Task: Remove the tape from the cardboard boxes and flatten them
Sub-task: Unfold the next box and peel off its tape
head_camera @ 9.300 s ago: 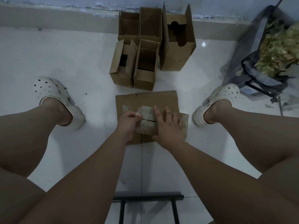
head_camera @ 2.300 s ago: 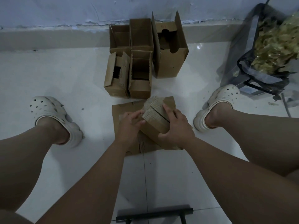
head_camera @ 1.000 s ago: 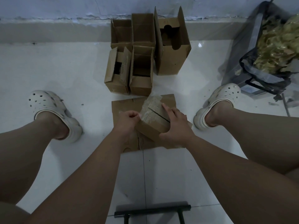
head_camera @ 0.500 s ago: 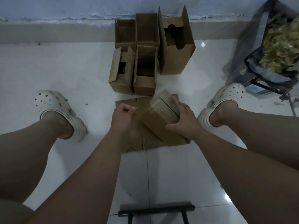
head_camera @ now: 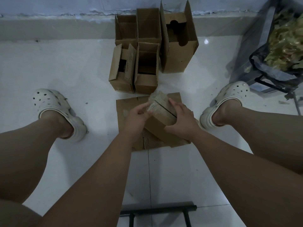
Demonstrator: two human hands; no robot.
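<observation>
Gripping the small taped box (head_camera: 161, 117) from its right side, the right grip (head_camera: 182, 123) has its fingers curled over the top and its thumb low on the near face. The box is tilted. Its near lower edge rests on the flattened cardboard (head_camera: 124, 104) on the floor (head_camera: 65, 66), and its taped end is raised toward the wall. The left grip (head_camera: 136, 115) meets that end's left edge, fingertips pinched on crinkled tape (head_camera: 157, 100). Just beyond the sheet's far edge stand five open boxes (head_camera: 144, 86), packed side by side, the back ones against the skirting. One clog (head_camera: 55, 110) lies well to the left and another (head_camera: 229, 102) near the sheet's right edge. Bare tile opens on the left between sheet and clog. A dark bag (head_camera: 275, 51) crowds the far right, and a black metal frame (head_camera: 157, 210) sits at the near edge.
</observation>
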